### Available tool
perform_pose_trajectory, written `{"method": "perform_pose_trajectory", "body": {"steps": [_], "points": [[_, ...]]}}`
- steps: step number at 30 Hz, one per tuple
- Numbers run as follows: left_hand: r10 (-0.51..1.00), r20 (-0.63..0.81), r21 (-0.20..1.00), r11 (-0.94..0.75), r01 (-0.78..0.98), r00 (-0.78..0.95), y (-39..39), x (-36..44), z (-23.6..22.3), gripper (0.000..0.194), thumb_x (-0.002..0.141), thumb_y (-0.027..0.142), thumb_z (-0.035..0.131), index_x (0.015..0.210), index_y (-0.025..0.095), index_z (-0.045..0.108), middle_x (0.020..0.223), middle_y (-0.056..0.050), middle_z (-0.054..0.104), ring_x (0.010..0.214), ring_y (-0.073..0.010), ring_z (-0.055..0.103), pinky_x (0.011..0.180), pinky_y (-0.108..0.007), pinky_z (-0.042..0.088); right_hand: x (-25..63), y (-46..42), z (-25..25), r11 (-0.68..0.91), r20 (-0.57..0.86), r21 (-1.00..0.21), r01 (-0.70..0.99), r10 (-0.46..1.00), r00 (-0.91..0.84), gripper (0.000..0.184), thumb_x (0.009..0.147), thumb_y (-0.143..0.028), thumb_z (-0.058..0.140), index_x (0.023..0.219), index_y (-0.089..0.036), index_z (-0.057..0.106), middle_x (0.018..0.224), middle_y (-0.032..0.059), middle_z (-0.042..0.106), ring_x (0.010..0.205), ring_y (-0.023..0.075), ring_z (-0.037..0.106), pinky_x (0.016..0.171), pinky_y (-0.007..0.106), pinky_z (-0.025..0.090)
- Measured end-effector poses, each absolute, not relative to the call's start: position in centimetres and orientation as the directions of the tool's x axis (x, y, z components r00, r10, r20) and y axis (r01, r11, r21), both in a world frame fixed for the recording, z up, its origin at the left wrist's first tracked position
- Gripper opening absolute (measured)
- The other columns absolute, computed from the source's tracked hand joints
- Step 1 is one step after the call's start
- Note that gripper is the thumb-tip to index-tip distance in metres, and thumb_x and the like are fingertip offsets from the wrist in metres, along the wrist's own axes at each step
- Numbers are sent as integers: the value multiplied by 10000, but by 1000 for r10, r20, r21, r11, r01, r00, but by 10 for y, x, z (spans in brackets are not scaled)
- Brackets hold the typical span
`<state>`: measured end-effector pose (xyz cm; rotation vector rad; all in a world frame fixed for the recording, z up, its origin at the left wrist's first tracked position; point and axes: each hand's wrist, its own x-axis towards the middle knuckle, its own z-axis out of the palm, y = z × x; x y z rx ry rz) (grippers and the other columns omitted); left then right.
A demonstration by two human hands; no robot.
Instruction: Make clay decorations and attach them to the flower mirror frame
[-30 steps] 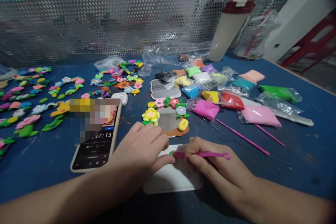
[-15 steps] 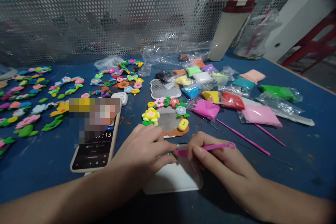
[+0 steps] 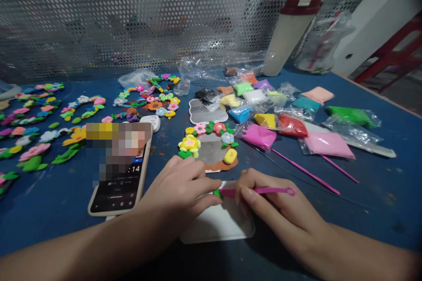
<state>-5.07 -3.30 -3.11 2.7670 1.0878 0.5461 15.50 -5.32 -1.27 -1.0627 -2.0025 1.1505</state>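
My left hand (image 3: 181, 191) is closed in a pinch, a small green clay piece (image 3: 216, 192) between thumb and index finger. Gripped in my right hand (image 3: 270, 202) is a pink clay modelling tool (image 3: 275, 190) with a ring at its outer end. Its blade reaches left to the green clay and appears to touch it. Both hands are over a white board (image 3: 217, 232), which they partly cover. Just behind it lies a small mirror (image 3: 211, 151) framed with clay flowers, leaves, a yellow face piece and a brown lower edge.
A phone (image 3: 115, 199) lies left of my hands, with clay-decorated frames (image 3: 84, 107) beyond it. Bagged coloured clay (image 3: 260, 136), pink sticks (image 3: 306, 172) and a grey-white mirror-shaped piece (image 3: 208, 112) lie behind. A tumbler (image 3: 290, 39) stands near a perforated metal panel (image 3: 148, 22).
My left index finger has stretched out over the green clay. My right hand and the tool have shifted slightly right. The phone's seconds went from 13 to 14.
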Motion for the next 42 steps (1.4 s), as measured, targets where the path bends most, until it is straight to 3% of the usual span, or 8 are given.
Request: {"method": "perform_pose_trajectory", "body": {"steps": [13,21,42], "points": [[678,298,252,-734,630,672,-34,-50,-30,150,885,311,557,877,247,692,650,20,512,623,-138,441,600,-279,260,155,-53,-17,264,77,-920,289,846,-528,278,961,-262,327,702,-205,410,667,-26,453,599,104,402,558,217,363],[669,316,239,-742,626,672,-33,-51,-31,170,880,321,559,856,233,703,636,11,513,614,-135,449,588,-271,270,158,-51,-23,89,-22,-969,231,898,-439,320,963,-385,355,727,-197,464,669,-17,491,606,110,441,549,225,372],[651,340,229,-757,612,679,-33,-49,-33,185,894,303,538,868,215,699,645,2,522,616,-143,455,590,-276,274,156,-51,-18,208,66,-953,223,855,-514,295,967,-292,354,702,-197,441,672,-29,461,594,96,414,541,211,360]]}}
